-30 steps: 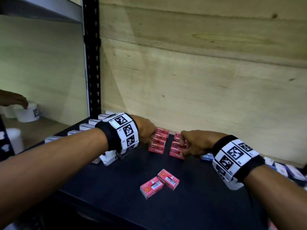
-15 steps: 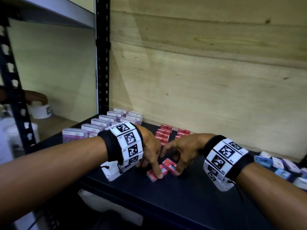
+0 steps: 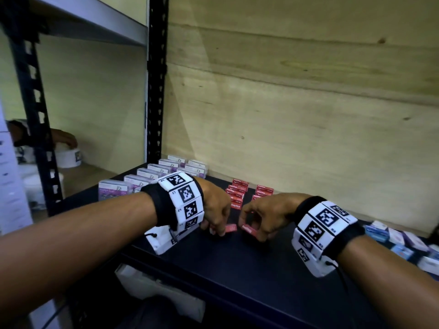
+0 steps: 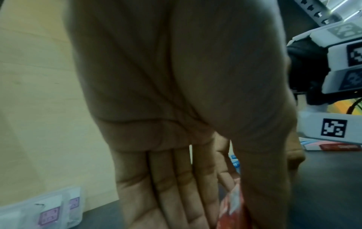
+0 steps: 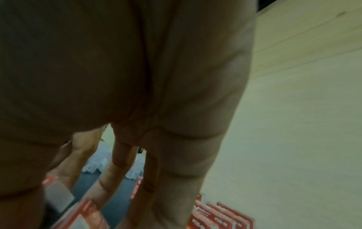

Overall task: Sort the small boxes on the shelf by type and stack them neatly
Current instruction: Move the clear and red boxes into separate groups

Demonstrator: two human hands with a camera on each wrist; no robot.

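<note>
Two loose red staple boxes are near the middle of the black shelf (image 3: pixel 261 269). My left hand (image 3: pixel 215 225) pinches one red box (image 3: pixel 231 228); the left wrist view shows this box (image 4: pixel 233 209) between thumb and fingers. My right hand (image 3: pixel 257 225) pinches the other red box (image 3: pixel 248 229), which appears in the right wrist view (image 5: pixel 82 215) under the curled fingers. Just behind the hands, two rows of red boxes (image 3: pixel 237 193) stand against the wooden back wall; the right wrist view shows these rows (image 5: pixel 217 216) too.
Rows of white-and-purple boxes (image 3: pixel 152 176) fill the shelf's back left by the black upright post (image 3: pixel 155 91). Blue and white boxes (image 3: pixel 399 241) lie scattered at the right end. Another person's hand (image 3: pixel 64 138) rests on a white tub on the neighbouring shelf.
Both hands drew back from the red rows to the two loose red boxes at the front and took hold of one each.
</note>
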